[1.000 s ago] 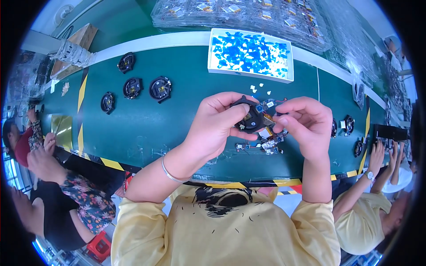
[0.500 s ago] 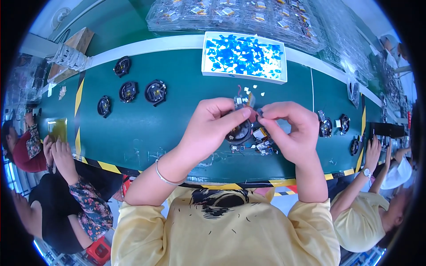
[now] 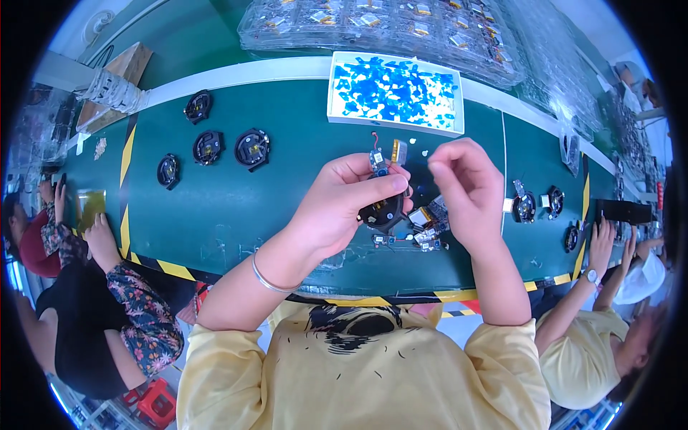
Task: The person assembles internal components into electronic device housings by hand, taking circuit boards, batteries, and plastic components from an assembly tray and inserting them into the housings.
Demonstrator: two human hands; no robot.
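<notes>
My left hand grips a round black watch case above the bench. From the case's upper side stand a small circuit board with a red wire and a flat silver-and-yellow battery. My left thumb lies across the case's upper part. Apart from the case, to its right, my right hand is raised with thumb and forefinger pinched together. Whatever may sit between those fingertips is too small to make out. Below and between the hands lies a pile of small boards and batteries, partly covered by my right hand.
A white box of blue and white pieces stands ahead. Several black watch cases lie at left, more at right. Clear trays of parts are stacked at the back. Co-workers sit on both sides. Striped tape marks the near edge.
My right hand has drawn up and right, away from the watch case. The battery and small board now stand apart in plain view. My left hand keeps its grip.
</notes>
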